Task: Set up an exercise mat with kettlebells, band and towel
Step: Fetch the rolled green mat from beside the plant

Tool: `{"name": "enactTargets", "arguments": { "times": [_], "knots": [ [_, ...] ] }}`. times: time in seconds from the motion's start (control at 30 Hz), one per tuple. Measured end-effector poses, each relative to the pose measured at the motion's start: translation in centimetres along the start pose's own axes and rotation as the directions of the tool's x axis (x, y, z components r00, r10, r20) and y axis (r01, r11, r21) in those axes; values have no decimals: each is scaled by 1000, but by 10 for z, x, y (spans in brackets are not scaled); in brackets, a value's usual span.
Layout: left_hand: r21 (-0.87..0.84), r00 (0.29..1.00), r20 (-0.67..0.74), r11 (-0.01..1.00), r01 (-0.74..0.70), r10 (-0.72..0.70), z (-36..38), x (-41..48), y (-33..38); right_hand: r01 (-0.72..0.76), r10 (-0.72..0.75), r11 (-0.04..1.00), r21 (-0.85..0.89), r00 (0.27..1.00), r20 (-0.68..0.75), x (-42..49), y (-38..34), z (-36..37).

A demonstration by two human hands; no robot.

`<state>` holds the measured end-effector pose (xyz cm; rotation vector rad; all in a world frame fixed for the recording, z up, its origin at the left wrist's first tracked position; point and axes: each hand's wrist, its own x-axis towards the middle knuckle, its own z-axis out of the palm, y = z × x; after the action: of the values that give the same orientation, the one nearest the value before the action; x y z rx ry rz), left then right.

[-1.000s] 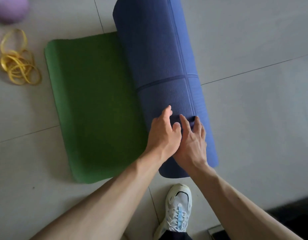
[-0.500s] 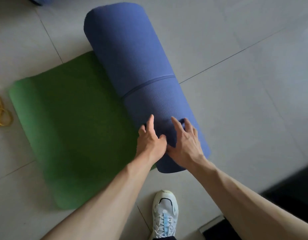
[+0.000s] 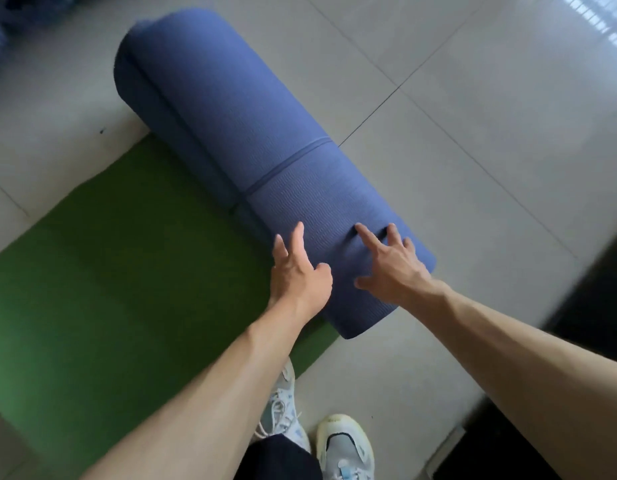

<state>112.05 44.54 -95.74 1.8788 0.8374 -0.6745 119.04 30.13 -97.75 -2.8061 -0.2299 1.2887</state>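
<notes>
Mat [image 3: 258,133]: blue outside, green inside, partly unrolled on the tiled floor [image 3: 473,168]. The rolled part lies at centre, its long axis running from near right to far left, the near end pointing toward the person. The flat green part spreads from the roll to the left. Left hand [image 3: 300,271]: on the roll's near end, fingers spread and straight, gripping nothing. Right hand [image 3: 393,265]: just right of it on the same end, fingers spread, tips pressing the surface, gripping nothing. Shoes [image 3: 345,448]: pale pair, near edge.
</notes>
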Motion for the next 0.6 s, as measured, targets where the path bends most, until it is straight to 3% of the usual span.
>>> {"name": "enactTargets", "arguments": {
  "times": [0.13,0.23,0.3,0.47,0.6],
  "knots": [
    [72,994,85,995,68,-74,10,8,24,-118,129,988,96,984,-125,2,5,-14],
    [75,998,64,997,-2,-2,16,18,50,-36,66,993,112,957,-283,-5,5,-22],
    [66,992,84,993,-97,91,20,25,68,33,12,990,137,949,-316,-8,5,-27],
    [-74,953,147,964,-256,265,33,50,121,26,1,993,115,973,-230,12,23,-36],
    [-171,944,1,930,-325,330,39,73,149,-93,109,989,118,985,-132,51,63,-63]
  ]
}}
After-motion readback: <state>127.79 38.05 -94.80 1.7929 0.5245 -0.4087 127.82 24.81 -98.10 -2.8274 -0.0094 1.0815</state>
